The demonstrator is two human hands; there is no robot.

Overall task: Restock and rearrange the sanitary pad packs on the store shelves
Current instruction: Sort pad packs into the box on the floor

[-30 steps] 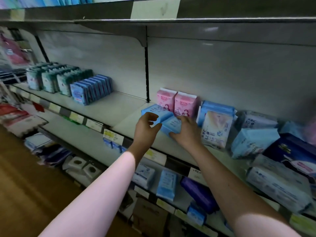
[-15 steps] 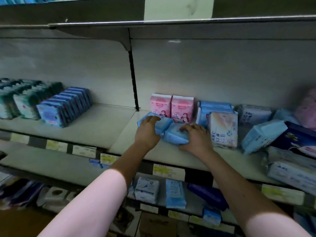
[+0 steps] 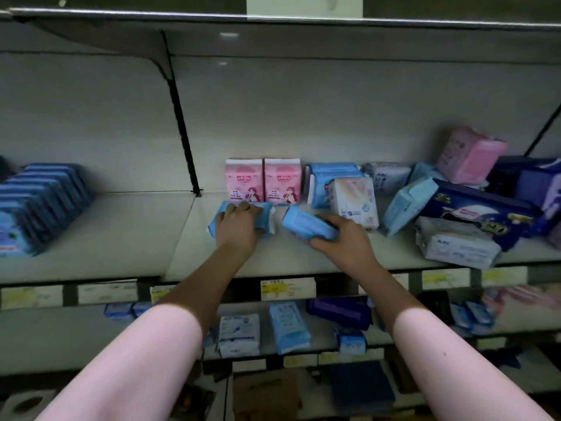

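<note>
Two light blue pad packs lie on the middle shelf (image 3: 170,238) in front of two upright pink packs (image 3: 263,181). My left hand (image 3: 236,227) grips the left blue pack (image 3: 268,221) from above. A gap separates it from the right blue pack (image 3: 303,227), which my right hand (image 3: 343,238) holds at its near end. Both packs rest on the shelf surface.
A jumble of blue, white, navy and pink packs (image 3: 449,208) fills the shelf to the right. A neat row of blue packs (image 3: 42,202) stands at far left. A black upright (image 3: 180,117) divides the back wall. The lower shelf (image 3: 376,335) holds more packs behind price labels (image 3: 287,288).
The two blue packs, touching before, now lie apart: my left hand drew one left and my right hand turned the other. The view has shifted right and closer to the shelf.
</note>
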